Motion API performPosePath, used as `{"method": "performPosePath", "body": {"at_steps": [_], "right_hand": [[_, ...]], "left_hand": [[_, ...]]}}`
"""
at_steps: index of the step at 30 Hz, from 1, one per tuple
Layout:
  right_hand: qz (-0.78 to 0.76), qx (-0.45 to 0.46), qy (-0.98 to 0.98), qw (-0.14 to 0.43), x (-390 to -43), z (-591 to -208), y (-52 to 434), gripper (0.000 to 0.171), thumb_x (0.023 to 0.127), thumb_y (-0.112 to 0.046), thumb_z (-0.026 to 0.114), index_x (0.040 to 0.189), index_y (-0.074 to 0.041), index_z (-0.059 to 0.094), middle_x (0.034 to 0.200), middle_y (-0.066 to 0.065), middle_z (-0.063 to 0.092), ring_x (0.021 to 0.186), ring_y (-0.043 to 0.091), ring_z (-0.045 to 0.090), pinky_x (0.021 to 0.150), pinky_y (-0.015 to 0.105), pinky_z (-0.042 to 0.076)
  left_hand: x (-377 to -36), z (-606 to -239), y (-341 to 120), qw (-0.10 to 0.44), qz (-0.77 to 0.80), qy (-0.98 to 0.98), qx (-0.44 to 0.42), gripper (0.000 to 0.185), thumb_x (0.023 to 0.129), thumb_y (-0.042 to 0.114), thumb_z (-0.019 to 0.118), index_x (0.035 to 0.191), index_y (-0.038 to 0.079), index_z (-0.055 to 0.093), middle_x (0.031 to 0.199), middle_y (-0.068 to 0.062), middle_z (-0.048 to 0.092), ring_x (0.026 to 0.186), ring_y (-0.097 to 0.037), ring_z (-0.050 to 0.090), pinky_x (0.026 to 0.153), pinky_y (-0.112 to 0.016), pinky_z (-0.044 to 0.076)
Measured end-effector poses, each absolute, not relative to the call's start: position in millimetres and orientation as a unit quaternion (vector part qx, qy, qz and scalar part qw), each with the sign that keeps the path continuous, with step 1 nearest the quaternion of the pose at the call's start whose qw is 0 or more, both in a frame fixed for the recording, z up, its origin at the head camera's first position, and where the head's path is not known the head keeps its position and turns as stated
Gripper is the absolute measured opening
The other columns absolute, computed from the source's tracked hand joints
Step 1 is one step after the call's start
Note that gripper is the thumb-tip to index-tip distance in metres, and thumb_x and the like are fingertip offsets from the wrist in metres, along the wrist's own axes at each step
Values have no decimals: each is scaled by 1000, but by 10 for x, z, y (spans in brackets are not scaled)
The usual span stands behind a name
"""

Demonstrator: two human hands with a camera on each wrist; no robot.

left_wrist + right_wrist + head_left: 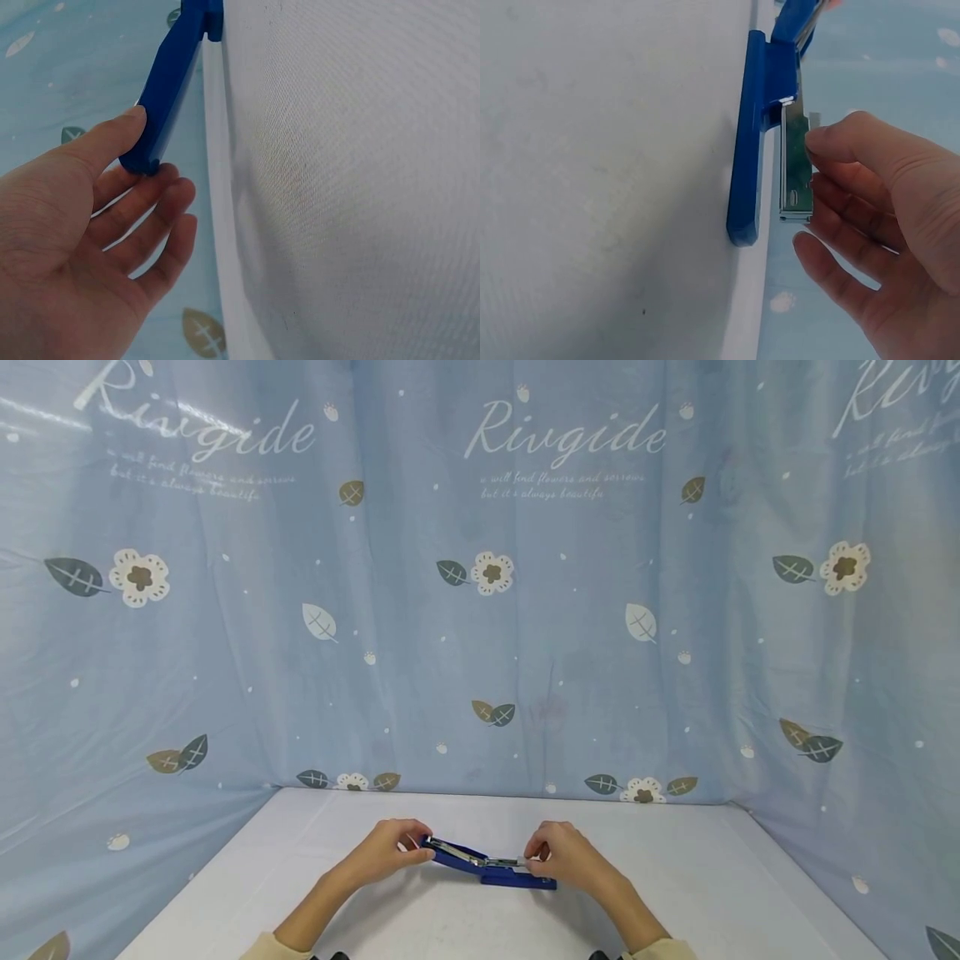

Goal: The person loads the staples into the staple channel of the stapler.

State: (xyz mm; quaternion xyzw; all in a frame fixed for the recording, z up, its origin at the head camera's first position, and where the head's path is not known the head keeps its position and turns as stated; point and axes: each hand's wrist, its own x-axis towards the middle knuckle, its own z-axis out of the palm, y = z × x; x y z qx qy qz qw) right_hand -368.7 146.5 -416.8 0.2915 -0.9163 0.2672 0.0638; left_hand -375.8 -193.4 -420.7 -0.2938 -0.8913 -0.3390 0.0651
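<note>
A blue stapler [517,881] is folded wide open, its base low over the white table and its metal magazine [793,161] exposed above the base. My left hand [386,850] pinches the end of the raised blue top arm [169,90] between thumb and fingers, on the left side. On the right, my right hand [564,853] is at the magazine, its thumb and fingertips pinching a small silvery strip of staples [815,120] alongside it. Most of that strip is hidden behind the thumb. The other fingers of the right hand are loosely bent under the magazine's end.
A white-covered table [442,927] lies under both hands. Behind it and at both sides hangs a light blue curtain [405,610] printed with leaves and flowers.
</note>
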Motion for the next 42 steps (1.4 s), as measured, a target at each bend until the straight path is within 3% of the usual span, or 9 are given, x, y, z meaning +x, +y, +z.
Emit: {"method": "performPosePath", "body": {"at_steps": [42], "right_hand": [[270, 276, -921, 60, -3656, -4184, 1436, 6, 85, -20, 75, 87, -15, 74, 82, -8, 62, 73, 8, 56, 65, 19, 46]], "left_hand": [[-3775, -4228, -1938, 56, -344, -891, -291, 34, 88, 33, 72, 112, 8, 69, 89, 1, 69, 76, -3, 61, 67, -20, 46]]}}
